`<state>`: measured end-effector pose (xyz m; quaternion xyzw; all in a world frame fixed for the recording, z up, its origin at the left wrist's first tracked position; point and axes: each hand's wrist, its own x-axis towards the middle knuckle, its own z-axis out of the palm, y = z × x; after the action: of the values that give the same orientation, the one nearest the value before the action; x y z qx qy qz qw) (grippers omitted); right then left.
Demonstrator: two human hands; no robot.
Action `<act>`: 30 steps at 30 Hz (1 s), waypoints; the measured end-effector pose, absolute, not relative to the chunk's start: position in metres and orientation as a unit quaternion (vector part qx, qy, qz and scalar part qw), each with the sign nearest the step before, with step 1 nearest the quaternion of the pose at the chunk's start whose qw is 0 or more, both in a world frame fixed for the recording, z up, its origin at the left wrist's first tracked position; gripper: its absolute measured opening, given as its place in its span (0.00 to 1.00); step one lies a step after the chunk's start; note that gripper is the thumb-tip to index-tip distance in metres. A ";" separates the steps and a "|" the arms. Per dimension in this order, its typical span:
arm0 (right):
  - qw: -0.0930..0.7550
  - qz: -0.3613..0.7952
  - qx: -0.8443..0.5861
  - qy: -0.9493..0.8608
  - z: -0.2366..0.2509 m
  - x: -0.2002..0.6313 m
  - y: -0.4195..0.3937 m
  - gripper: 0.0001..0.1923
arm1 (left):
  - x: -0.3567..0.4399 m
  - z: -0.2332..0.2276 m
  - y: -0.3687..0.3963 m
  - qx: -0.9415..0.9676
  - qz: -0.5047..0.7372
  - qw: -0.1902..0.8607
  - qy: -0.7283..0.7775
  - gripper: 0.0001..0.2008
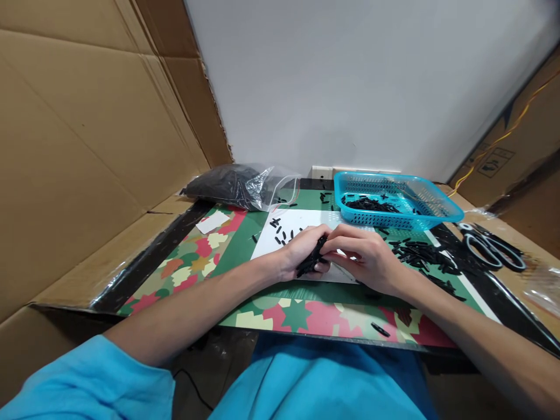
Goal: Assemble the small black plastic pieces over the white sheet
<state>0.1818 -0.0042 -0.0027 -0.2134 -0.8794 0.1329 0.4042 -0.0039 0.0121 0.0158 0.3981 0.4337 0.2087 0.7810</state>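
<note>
Where both hands meet over the white sheet (pixel 301 224) at centre: left hand (pixel 300 254), fingers closed around a bundle of black plastic pieces (pixel 311 261); right hand (pixel 365 256), fingers pinching that bundle's 3 o'clock end. Blue basket (pixel 431 205) at 1 o'clock; scissors (pixel 492 248) at 3 o'clock; bagged black pieces (pixel 231 184) at 11 o'clock.

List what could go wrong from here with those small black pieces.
The left hand grips a full bunch of black pieces; a few could slip as the right hand picks at it. One stray piece near the table's front edge could roll off.
</note>
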 end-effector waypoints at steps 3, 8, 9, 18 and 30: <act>0.404 0.138 -0.226 -0.876 0.000 0.182 -0.004 0.06 | -0.004 0.017 0.011 0.399 0.216 0.782 0.428 0.15; 0.440 0.150 -0.246 -0.850 0.007 0.182 -0.004 0.04 | -0.005 0.021 0.011 0.385 0.214 0.800 0.408 0.13; 0.450 0.151 -0.253 -0.843 0.009 0.183 -0.004 0.04 | -0.006 0.022 0.011 0.378 0.212 0.806 0.403 0.13; 0.486 0.176 -0.352 -0.780 0.003 0.193 0.007 0.04 | -0.007 0.028 0.011 0.357 0.240 0.833 0.348 0.20; 0.500 0.130 -0.339 -0.787 0.002 0.190 0.005 0.03 | -0.007 0.024 0.011 0.397 0.269 0.815 0.324 0.19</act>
<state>0.1902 0.0052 0.0019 -0.3388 -0.7866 0.1304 0.4995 -0.0073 0.0106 0.0238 0.3973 0.3240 0.2694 0.8152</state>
